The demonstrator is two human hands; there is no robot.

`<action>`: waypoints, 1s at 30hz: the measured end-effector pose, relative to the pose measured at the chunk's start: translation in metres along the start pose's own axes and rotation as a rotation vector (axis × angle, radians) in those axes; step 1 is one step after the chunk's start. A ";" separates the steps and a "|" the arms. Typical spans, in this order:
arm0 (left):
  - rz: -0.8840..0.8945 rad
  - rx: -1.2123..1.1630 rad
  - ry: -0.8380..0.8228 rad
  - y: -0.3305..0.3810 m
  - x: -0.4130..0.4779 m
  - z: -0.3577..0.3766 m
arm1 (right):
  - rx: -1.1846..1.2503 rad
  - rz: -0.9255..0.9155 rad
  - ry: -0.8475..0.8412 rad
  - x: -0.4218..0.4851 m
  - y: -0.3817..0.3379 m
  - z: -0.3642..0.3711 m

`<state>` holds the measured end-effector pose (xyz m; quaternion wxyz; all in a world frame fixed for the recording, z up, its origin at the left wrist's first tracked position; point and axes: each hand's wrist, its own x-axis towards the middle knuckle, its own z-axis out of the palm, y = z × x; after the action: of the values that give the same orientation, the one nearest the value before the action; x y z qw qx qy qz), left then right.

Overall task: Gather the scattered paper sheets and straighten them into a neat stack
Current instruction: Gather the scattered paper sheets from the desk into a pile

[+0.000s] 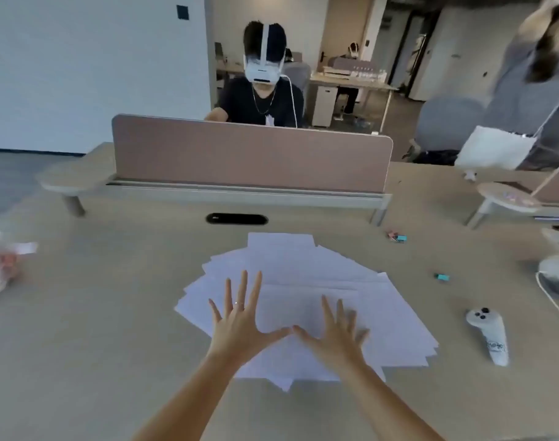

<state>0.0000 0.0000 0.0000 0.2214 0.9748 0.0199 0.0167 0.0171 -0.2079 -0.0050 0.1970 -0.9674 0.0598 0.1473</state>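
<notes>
Several white paper sheets [307, 268] lie fanned out in a loose, overlapping pile on the beige desk [96, 313], corners sticking out at many angles. My left hand [240, 323] is over the pile's left part, fingers spread wide, a ring on one finger. My right hand [335, 329] is over the pile's middle, fingers also spread and slightly blurred. The two thumbs nearly touch above the paper. Neither hand holds a sheet.
A white handheld controller [490, 332] lies right of the pile. Small binder clips [397, 237] and a teal clip [442, 276] sit further back right. A brown divider panel [249, 154] stands behind, with a person in a headset beyond it. A cable slot [236, 219] is in the desk.
</notes>
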 end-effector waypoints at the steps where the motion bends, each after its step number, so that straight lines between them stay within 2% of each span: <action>1: -0.012 -0.021 -0.014 -0.003 0.003 0.009 | -0.053 -0.043 0.021 0.005 0.005 0.008; 3: -0.009 -0.013 0.001 -0.008 0.010 0.027 | -0.165 -0.132 0.056 0.017 0.014 0.020; 8: 0.023 0.051 0.026 -0.020 0.018 0.046 | -0.237 -0.320 0.066 0.037 0.026 0.026; 11: 0.031 0.086 0.015 -0.019 0.020 0.049 | -0.219 -0.393 0.083 0.043 0.032 0.028; 16: 0.063 0.156 0.097 -0.013 0.011 0.050 | -0.215 -0.521 0.069 0.040 0.048 0.019; 20: 0.052 0.145 0.050 -0.006 0.024 0.048 | -0.286 -0.670 0.044 0.037 0.055 0.014; 23: 0.053 0.111 0.031 -0.005 0.036 0.048 | -0.310 -0.731 0.097 0.037 0.059 0.011; 25: 0.072 0.124 0.050 -0.003 0.036 0.047 | -0.334 -0.684 0.172 0.040 0.063 0.009; 28: 0.072 0.134 0.111 0.000 0.033 0.044 | -0.320 -0.465 0.263 0.037 0.070 0.006; 30: 0.062 0.097 0.132 0.001 0.036 0.041 | -0.289 -0.327 0.263 0.035 0.073 0.006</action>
<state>0.0381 -0.0171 -0.0358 0.1714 0.9813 0.0051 0.0869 0.0356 -0.2742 -0.0478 0.0683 -0.9932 -0.0942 -0.0065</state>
